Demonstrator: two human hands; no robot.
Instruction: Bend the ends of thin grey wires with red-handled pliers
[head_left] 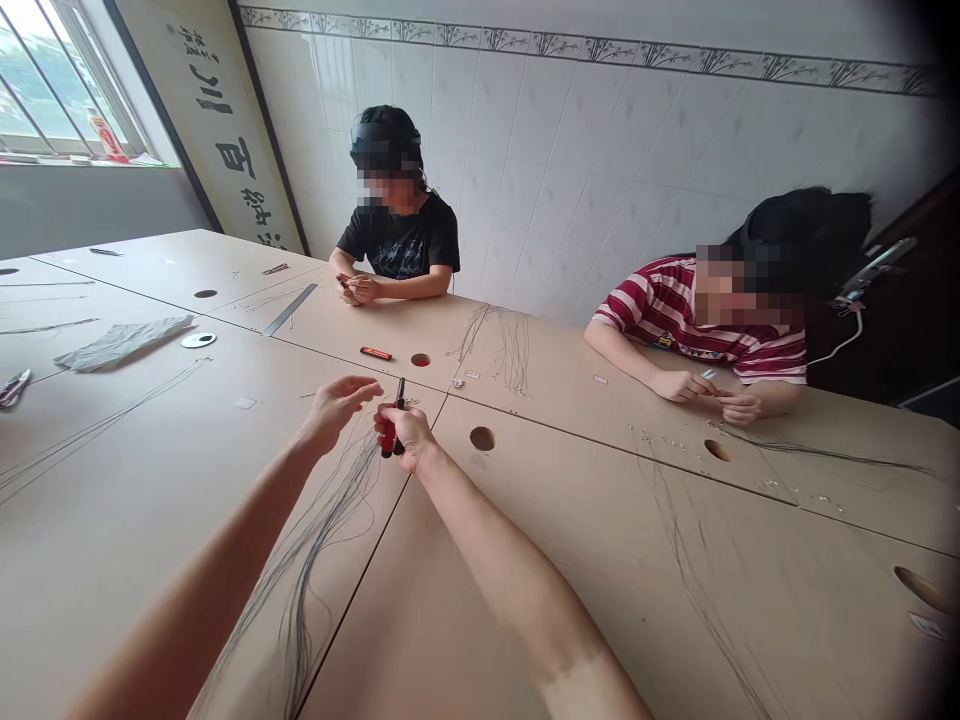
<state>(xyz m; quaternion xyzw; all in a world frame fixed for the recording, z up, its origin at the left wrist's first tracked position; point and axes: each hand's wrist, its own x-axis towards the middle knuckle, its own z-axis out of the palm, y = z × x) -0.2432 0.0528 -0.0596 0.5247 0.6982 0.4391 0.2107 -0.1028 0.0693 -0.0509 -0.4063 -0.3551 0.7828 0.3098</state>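
Note:
My right hand (409, 435) is closed round a pair of pliers (388, 438) with red and black handles, their dark jaws pointing up and away from me. Just left of the jaws, my left hand (341, 408) has its thumb and fingertips drawn together in a pinch. Whatever is between them is too small to make out. Beneath both hands, a bundle of thin grey cords (319, 545) runs along the table toward me. Small bits lie beside the pliers, too fine to name.
Beyond my hands lie a red and black marker-like stick (376, 353), a metal ruler (291, 309) and more cords (514, 350). A grey cloth (124, 343) is at left. Round holes (483, 438) pierce the table. Two people sit opposite, hands on small items.

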